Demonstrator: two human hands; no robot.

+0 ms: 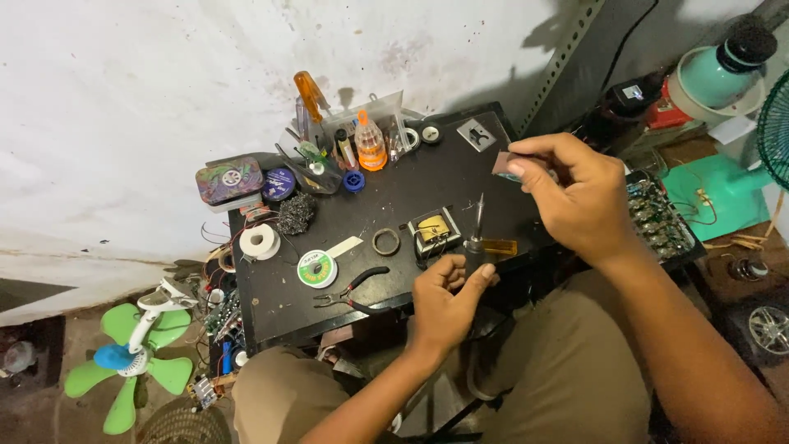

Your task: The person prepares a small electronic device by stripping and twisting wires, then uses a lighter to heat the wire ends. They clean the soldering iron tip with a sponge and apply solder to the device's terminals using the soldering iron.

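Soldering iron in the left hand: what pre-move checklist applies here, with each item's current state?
1. Left hand grips soldering iron by its handle: ok.
2. Iron tip points up, away from fingers: ok.
3. Right hand pinches small brown piece: ok.
4. Tip apart from the piece: ok.
5. Tip hot: cannot tell.
6. Pliers and solder tape roll lie apart from both hands: ok.

Soldering iron (477, 234) and small part (508, 164) in hands.
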